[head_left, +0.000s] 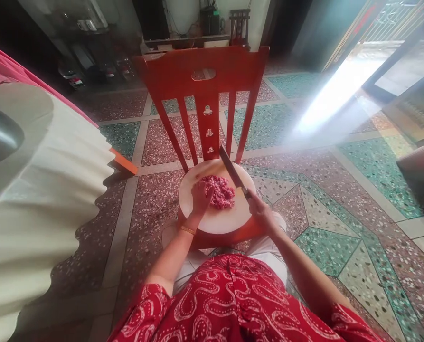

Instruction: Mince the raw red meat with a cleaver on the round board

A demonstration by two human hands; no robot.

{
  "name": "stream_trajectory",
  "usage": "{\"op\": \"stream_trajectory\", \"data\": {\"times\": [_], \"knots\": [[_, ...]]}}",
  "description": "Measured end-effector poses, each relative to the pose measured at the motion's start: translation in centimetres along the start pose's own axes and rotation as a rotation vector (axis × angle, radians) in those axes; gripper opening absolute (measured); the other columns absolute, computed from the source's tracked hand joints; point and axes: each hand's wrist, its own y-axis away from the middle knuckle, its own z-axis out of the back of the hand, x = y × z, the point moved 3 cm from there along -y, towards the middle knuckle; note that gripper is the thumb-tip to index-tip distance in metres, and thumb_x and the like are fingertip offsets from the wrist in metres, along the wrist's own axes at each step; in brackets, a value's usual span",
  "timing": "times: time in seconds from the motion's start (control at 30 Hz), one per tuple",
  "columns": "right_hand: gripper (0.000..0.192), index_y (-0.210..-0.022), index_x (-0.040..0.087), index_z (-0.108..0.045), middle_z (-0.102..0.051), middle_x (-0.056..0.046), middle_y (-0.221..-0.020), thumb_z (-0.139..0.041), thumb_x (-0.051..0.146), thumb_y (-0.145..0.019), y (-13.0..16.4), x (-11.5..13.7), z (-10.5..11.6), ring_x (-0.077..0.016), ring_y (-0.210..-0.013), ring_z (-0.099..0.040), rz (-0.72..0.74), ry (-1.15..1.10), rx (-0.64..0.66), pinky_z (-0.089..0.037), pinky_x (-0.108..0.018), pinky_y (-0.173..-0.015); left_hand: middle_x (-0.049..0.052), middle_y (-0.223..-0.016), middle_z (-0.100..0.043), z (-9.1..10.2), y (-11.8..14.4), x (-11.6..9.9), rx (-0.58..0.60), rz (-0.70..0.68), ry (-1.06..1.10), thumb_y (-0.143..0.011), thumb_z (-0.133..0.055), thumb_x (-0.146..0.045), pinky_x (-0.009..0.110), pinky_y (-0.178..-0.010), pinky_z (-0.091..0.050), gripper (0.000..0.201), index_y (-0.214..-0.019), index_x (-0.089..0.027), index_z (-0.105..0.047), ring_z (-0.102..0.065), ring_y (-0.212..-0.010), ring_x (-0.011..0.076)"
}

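Observation:
A pile of pink minced meat (221, 194) lies on a round, pale cutting board (217, 224). The board rests on the seat of a red wooden chair (207, 99) in front of me. My left hand (200, 197) is at the left edge of the meat, its fingers curled against it; the fingertips are partly hidden. In my right hand (262, 213) is a kitchen knife (232, 171), gripped by its handle at the board's right side. Its long blade points up and away to the left, beside the meat, over the far right part of the board.
At my left stands a table with a cream cloth (65, 156) and a metal pot (0, 135) on it. An orange-red wooden leg (124, 162) sticks out beneath the cloth. The patterned tile floor (297, 209) surrounds the chair. Bright light enters through a doorway (379, 57) at right.

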Motion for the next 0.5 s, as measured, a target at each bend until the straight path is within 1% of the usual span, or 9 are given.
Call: {"op": "stream_trajectory", "data": {"times": [0.07,0.1,0.17,0.2,0.27,0.33,0.4,0.47,0.5], "knots": [[0.051,-0.141,0.023,-0.036,-0.063,-0.006,-0.117,-0.036,0.033,-0.09,0.0,0.1,-0.6,-0.0206,-0.101,-0.062,-0.01,0.033,-0.012,-0.049,-0.03,-0.085,0.008,-0.086,-0.061,0.2,0.4,-0.4,0.008,-0.016,-0.022,-0.091,-0.043,-0.032,0.034,-0.087,-0.038,0.023,-0.088,-0.018,-0.061,-0.054,-0.087,0.0201],[0.051,-0.14,0.022,-0.037,-0.065,-0.007,-0.113,-0.037,0.033,-0.09,0.0,0.0,-1.1,-0.0215,-0.097,-0.064,-0.026,0.054,0.009,-0.05,-0.031,-0.082,0.007,-0.084,-0.061,0.1,0.7,-0.6,0.022,-0.03,-0.045,-0.091,-0.042,-0.03,0.034,-0.085,-0.038,0.024,-0.087,-0.018,-0.062,-0.054,-0.085,0.0197],[0.048,-0.135,0.022,-0.045,-0.069,-0.007,-0.104,-0.04,0.032,-0.088,0.0,-0.2,-2.2,-0.0228,-0.091,-0.066,-0.044,0.084,0.084,-0.051,-0.033,-0.079,0.008,-0.081,-0.06,-0.5,1.0,-0.5,0.063,-0.058,-0.114,-0.091,-0.041,-0.027,0.034,-0.081,-0.038,0.025,-0.088,-0.018,-0.064,-0.053,-0.082,0.0201],[0.046,-0.132,0.023,-0.05,-0.07,-0.007,-0.101,-0.041,0.031,-0.087,-0.1,-0.2,-2.4,-0.0231,-0.091,-0.066,-0.039,0.088,0.119,-0.051,-0.034,-0.079,0.008,-0.08,-0.06,-0.7,1.1,-0.4,0.08,-0.072,-0.15,-0.091,-0.041,-0.026,0.034,-0.079,-0.038,0.025,-0.09,-0.017,-0.064,-0.053,-0.082,0.0205],[0.043,-0.128,0.023,-0.054,-0.068,-0.006,-0.106,-0.041,0.031,-0.088,-0.2,0.5,-2.0,-0.0229,-0.096,-0.064,-0.01,0.073,0.126,-0.05,-0.034,-0.082,0.009,-0.083,-0.06,-0.9,1.0,0.1,0.08,-0.095,-0.194,-0.091,-0.04,-0.024,0.034,-0.077,-0.038,0.026,-0.097,-0.017,-0.065,-0.053,-0.082,0.0211],[0.045,-0.13,0.021,-0.052,-0.065,-0.007,-0.112,-0.038,0.033,-0.089,-0.5,1.7,-0.8,-0.0219,-0.099,-0.062,0.026,0.033,0.064,-0.049,-0.032,-0.084,0.009,-0.086,-0.061,-0.7,0.8,0.6,0.037,-0.097,-0.19,-0.091,-0.041,-0.026,0.034,-0.079,-0.038,0.027,-0.101,-0.017,-0.063,-0.053,-0.085,0.0211],[0.048,-0.135,0.02,-0.045,-0.065,-0.007,-0.113,-0.036,0.034,-0.09,-0.6,2.7,0.2,-0.0209,-0.097,-0.063,0.056,-0.011,-0.041,-0.049,-0.032,-0.084,0.008,-0.086,-0.062,-0.6,1.0,0.9,0.013,-0.079,-0.152,-0.091,-0.041,-0.028,0.034,-0.079,-0.039,0.026,-0.097,-0.018,-0.064,-0.054,-0.084,0.0203],[0.049,-0.138,0.02,-0.041,-0.063,-0.008,-0.116,-0.035,0.034,-0.091,-0.5,2.9,0.3,-0.0208,-0.1,-0.061,0.077,-0.029,-0.124,-0.048,-0.032,-0.085,0.007,-0.086,-0.063,-1.1,1.7,0.7,0.023,-0.069,-0.097,-0.091,-0.04,-0.025,0.033,-0.078,-0.039,0.025,-0.095,-0.018,-0.064,-0.056,-0.083,0.0192],[0.048,-0.136,0.02,-0.044,-0.063,-0.007,-0.116,-0.036,0.033,-0.09,-0.4,2.7,0.0,-0.021,-0.102,-0.06,0.082,-0.024,-0.125,-0.048,-0.032,-0.086,0.008,-0.089,-0.064,-1.5,2.1,0.5,0.032,-0.073,-0.08,-0.091,-0.039,-0.022,0.033,-0.079,-0.04,0.025,-0.099,-0.018,-0.063,-0.056,-0.084,0.0192]]}}
